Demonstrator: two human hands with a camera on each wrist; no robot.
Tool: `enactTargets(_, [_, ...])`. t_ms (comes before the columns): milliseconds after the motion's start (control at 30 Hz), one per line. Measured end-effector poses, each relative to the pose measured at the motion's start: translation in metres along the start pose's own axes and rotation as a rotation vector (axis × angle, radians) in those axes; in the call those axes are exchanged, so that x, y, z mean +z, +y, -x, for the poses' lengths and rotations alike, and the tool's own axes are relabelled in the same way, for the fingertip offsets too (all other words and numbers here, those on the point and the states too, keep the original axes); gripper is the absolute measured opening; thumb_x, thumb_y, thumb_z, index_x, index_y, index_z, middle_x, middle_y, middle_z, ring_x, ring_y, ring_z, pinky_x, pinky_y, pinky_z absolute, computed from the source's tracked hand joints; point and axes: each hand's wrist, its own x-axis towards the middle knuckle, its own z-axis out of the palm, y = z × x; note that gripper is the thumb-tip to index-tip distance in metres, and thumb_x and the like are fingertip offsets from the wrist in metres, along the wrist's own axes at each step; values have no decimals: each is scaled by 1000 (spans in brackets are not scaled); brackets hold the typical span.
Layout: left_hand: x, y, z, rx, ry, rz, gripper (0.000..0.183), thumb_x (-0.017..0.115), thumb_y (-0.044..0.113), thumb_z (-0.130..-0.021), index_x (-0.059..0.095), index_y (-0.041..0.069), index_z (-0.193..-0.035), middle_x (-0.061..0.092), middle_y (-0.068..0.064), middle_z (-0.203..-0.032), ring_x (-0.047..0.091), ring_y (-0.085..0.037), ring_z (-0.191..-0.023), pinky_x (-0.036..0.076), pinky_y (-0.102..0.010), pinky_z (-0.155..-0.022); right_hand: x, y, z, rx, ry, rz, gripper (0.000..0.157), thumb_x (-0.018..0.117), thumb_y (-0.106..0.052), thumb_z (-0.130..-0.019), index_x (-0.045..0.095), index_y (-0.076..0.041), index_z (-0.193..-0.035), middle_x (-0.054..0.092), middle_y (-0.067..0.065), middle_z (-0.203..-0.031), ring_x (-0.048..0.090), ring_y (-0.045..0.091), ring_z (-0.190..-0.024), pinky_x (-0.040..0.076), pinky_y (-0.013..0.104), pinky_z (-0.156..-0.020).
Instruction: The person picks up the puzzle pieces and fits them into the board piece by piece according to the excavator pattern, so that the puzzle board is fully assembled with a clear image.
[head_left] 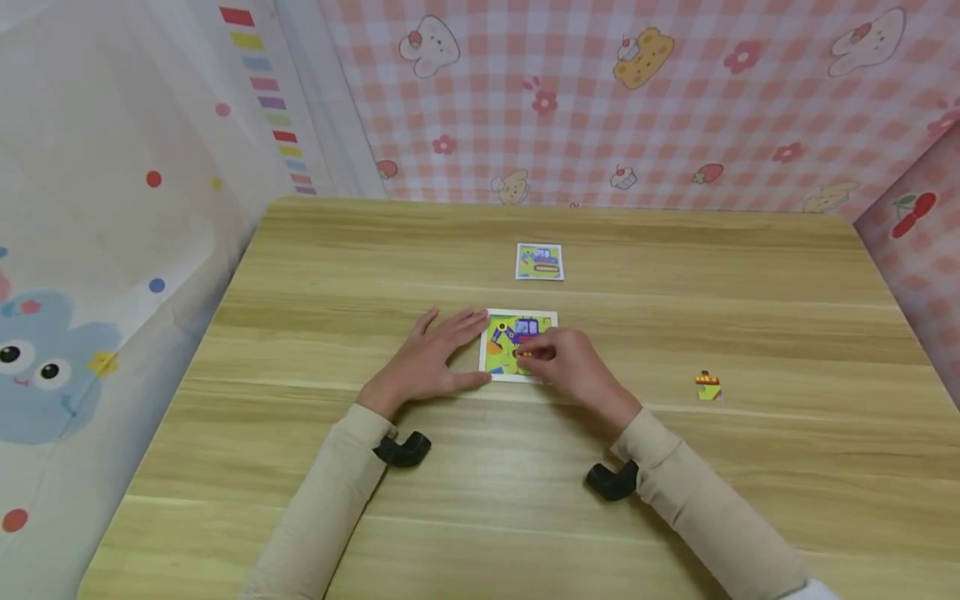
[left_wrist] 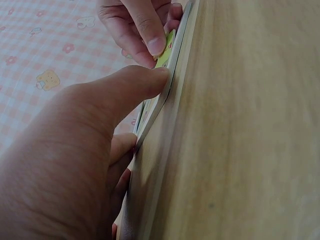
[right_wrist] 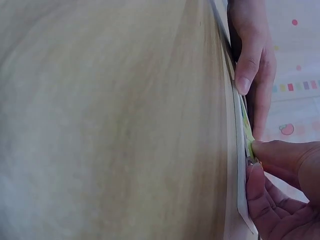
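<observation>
A small white-rimmed jigsaw board [head_left: 484, 346] with an excavator picture lies mid-table. My left hand [head_left: 429, 360] is spread at its left side, the thumb touching the lower left corner and the fingertips the upper left. Over the board's right part, my right hand [head_left: 579, 372] pinches a yellow-green puzzle piece [left_wrist: 164, 56] between thumb and fingers. In the left wrist view this piece stands tilted against the board; its far part is hidden by the fingers. Off to the right lies another loose puzzle piece [head_left: 708, 387], yellow-green with an orange and brown band.
Behind the board lies a small square picture card [head_left: 539, 262] showing an excavator. The wooden table [head_left: 337, 275] meets a pink checked cloth [head_left: 570, 150] at the back and a pale printed curtain [head_left: 150, 233] on the left. A black bent fitting sits at each wrist.
</observation>
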Motion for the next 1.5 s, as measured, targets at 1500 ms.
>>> enactTargets(1500, [1, -1, -1, 16, 14, -8, 89, 60, 65, -93, 31, 20, -164, 25, 4, -170, 17, -19, -158, -6, -50, -127, 9, -13, 2, -196, -58, 258, 10, 72, 4, -93, 80, 2, -97, 75, 11, -95, 67, 20, -86, 59, 34, -80])
